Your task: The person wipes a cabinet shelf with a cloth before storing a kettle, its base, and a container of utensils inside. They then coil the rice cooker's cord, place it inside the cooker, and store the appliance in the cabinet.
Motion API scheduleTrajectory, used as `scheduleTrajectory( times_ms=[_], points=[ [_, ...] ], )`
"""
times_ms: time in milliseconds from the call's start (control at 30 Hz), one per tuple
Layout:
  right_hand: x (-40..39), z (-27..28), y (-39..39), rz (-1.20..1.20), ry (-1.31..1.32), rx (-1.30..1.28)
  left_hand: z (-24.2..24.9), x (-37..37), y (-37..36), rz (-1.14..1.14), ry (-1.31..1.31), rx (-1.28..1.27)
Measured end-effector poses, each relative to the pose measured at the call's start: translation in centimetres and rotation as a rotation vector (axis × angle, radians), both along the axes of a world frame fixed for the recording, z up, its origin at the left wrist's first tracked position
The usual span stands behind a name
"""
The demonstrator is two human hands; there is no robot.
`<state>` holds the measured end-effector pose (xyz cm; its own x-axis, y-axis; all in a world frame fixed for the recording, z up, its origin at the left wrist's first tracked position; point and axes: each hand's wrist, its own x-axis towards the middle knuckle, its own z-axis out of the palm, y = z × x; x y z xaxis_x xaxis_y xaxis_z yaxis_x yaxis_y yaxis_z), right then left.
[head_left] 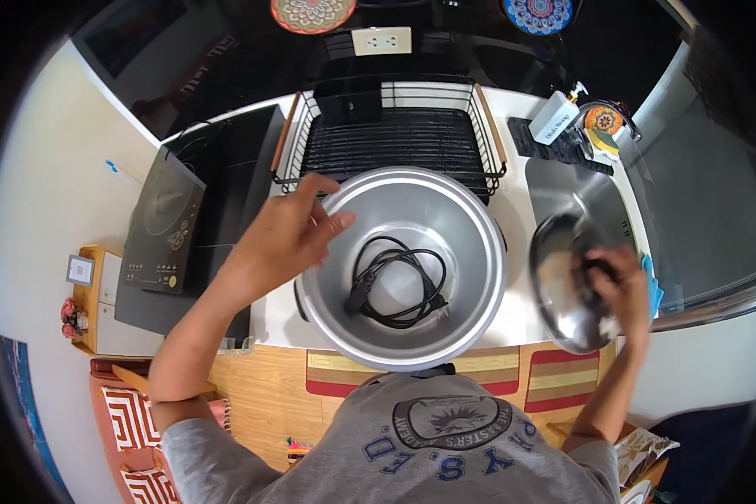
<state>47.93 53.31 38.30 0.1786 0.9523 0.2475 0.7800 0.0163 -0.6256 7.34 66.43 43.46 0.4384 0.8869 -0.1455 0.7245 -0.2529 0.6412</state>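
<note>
A large silver rice cooker pot [479,277] stands at the counter's front edge. Coiled inside it lies a black power cord [433,298] with its plug. My left hand [290,231] hovers at the pot's left rim, its fingers apart and loosely bent, holding nothing. Off to the right, my right hand [623,286] grips the knob of a glass lid [559,281]. The lid is tilted and somewhat blurred, in front of the sink.
Behind the pot is a black wire dish rack [395,143]. An induction cooktop [166,223] sits at the left. The sink [563,181], a soap bottle [554,118] and a sponge [601,141] are on the right. A blue cloth [652,287] hangs beside my right hand.
</note>
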Motion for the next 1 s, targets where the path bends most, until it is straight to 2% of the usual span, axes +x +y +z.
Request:
scheduleTrajectory(
  times_ms=[33,67,133,167,200,267,300,333,400,500,633,1000],
  points=[
    [-0.8,2.4,0.2,-0.032,0.204,0.020,0.2,-0.8,-0.4,0.007,-0.131,0.123],
    [-3.1,5.7,0.6,0.040,0.009,0.135,0.5,-1.4,-0.9,0.015,-0.264,0.248],
    [-7.9,8.1,2.7,0.252,-0.028,0.343,1.6,-2.2,-2.5,0.027,-0.216,0.218],
    [-10.5,9.0,3.6,0.306,-0.149,0.313,1.1,-2.5,-3.1,0.067,-0.316,0.328],
    [-12.5,8.6,5.1,0.440,-0.110,0.320,0.7,-2.8,-3.8,0.103,-0.414,0.435],
    [-16.5,7.3,7.7,0.568,-0.152,0.298,-0.4,-3.5,-5.1,0.130,-0.372,0.437],
    [-18.0,6.9,8.6,0.588,-0.221,0.199,-1.9,-3.9,-5.3,0.169,-0.437,0.389],
    [-18.9,6.3,9.1,0.593,-0.220,0.205,-3.2,-4.3,-5.5,0.209,-0.504,0.340],
    [-20.1,5.1,9.7,0.662,-0.149,0.094,-4.9,-4.2,-6.3,0.177,-0.505,0.274],
    [-20.7,4.3,9.6,0.667,-0.155,0.103,-6.8,-3.4,-7.1,0.157,-0.543,0.282],
    [-20.2,3.3,9.8,0.668,-0.154,0.135,-8.0,-2.9,-7.3,0.083,-0.438,0.299],
    [-20.1,2.5,8.6,0.643,-0.125,0.048,-7.4,-2.4,-8.1,0.076,-0.388,0.325]
  ],
)
